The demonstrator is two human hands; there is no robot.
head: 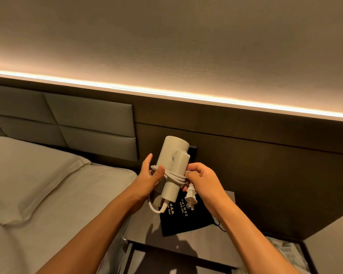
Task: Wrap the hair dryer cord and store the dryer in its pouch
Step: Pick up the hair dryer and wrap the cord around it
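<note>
A pale folded hair dryer [171, 155] is held upright in the air above the nightstand. Its white cord [175, 177] is wound several times around the body and folded handle. My left hand [150, 176] grips the dryer from the left, thumb pressed on the coils. My right hand [201, 179] pinches the cord end at the right side of the coils, and the white plug [191, 198] dangles below it. A short cord loop [153, 208] hangs under the dryer. The black pouch [183, 220] with gold lettering lies flat on the nightstand beneath.
The grey nightstand top [145, 228] stands between a bed with a white pillow [28, 175] on the left and a dark wood wall panel [265, 175] behind. A dark wall socket [192, 153] sits behind the dryer. Packaged items [285, 252] lie at the lower right.
</note>
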